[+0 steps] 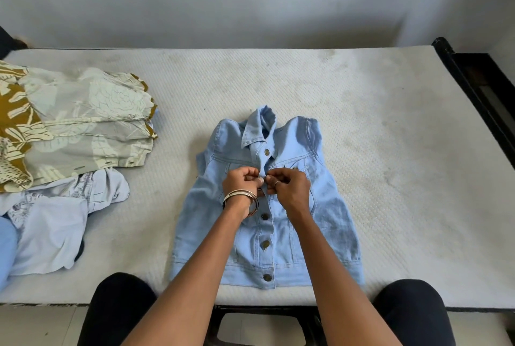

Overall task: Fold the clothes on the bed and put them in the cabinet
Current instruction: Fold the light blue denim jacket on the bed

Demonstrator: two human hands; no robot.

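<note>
A light blue denim jacket lies flat on the white mattress, collar pointing away from me, its lower front buttons fastened. My left hand, with metal bangles on the wrist, pinches the left side of the front placket at chest height. My right hand, wearing a ring, pinches the right side of the placket. Both sets of fingers meet at one button spot just below the top button. The sleeves are out of sight, hidden under the jacket or tucked behind it.
A mustard and pale green floral garment lies at the left of the bed, with a crumpled pale blue garment below it. A dark bed frame runs along the right edge. My knees in black show at the near edge.
</note>
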